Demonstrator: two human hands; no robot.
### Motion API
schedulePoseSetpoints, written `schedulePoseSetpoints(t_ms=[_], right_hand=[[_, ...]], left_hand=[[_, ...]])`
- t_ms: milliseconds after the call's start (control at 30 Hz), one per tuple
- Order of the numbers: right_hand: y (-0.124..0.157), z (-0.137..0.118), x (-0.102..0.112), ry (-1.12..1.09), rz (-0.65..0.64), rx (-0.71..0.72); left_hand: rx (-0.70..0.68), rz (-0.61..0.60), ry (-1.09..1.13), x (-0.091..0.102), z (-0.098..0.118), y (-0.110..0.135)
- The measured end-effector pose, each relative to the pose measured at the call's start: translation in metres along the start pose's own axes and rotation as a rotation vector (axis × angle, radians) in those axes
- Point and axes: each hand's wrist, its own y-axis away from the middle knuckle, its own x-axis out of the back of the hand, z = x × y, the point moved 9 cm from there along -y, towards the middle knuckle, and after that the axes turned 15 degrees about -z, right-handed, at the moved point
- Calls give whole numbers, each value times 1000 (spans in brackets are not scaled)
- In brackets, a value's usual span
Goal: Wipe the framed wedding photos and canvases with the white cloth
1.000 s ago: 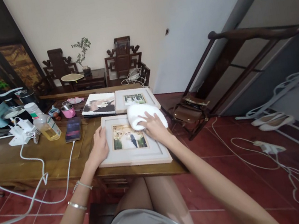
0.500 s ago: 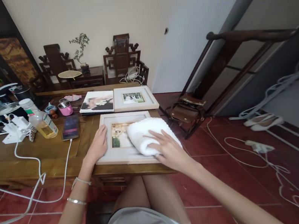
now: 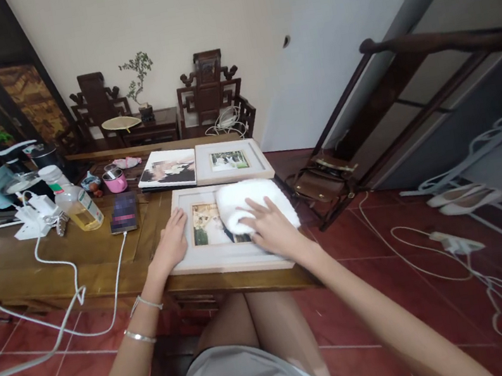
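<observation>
A light wooden picture frame (image 3: pixel 239 260) with a pale mat and a small photo lies flat at the table's front edge. My left hand (image 3: pixel 173 241) grips the frame's left side, its fingers over the edge. My right hand (image 3: pixel 273 226) presses a folded white towel (image 3: pixel 252 197) onto the right part of the frame, with the fingers spread over the cloth and the thumb side tucked out of sight. The towel covers part of the photo and the frame's upper right area.
Behind lie a second picture frame (image 3: pixel 251 149) and a photo panel (image 3: pixel 168 166). To the left are a phone (image 3: pixel 123 212) on a white cable, a bottle of yellow liquid (image 3: pixel 78 207), a pink cup (image 3: pixel 115 180) and a power strip (image 3: pixel 34 218). A wooden chair (image 3: pixel 364 117) stands right.
My right hand has slid the towel up and away from me across the frame, uncovering its lower right part. My left hand stays at the left edge. The view has shifted slightly.
</observation>
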Motion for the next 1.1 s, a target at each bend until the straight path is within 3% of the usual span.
schedulePoseSetpoints(t_ms=[167,267,367,600,733,833,1000,1100], right_hand=[[71,-48,6,-75,-25,89],[84,-59,8,-113,-12,98],[65,-42,3,-113,-10,49],[-34,43,7,-57,36,-185],[-56,43,8,33,-13,-194],[-34,17,1,60,-100,-108],[43,-38,4,-43,-211,48],[72,-63,10,-128,-217,115]], left_hand=[[40,-10,20,1,1,1],[22,-35,12,1,1,0],[5,-54,-11,0,2,-1],[-12,-32,-42,-1,1,-1],[-3,-6,-29,0,-1,-2],[8,-2,-22,0,-1,-2],[25,0,-16,2,2,-2],[22,5,-11,3,3,-1]])
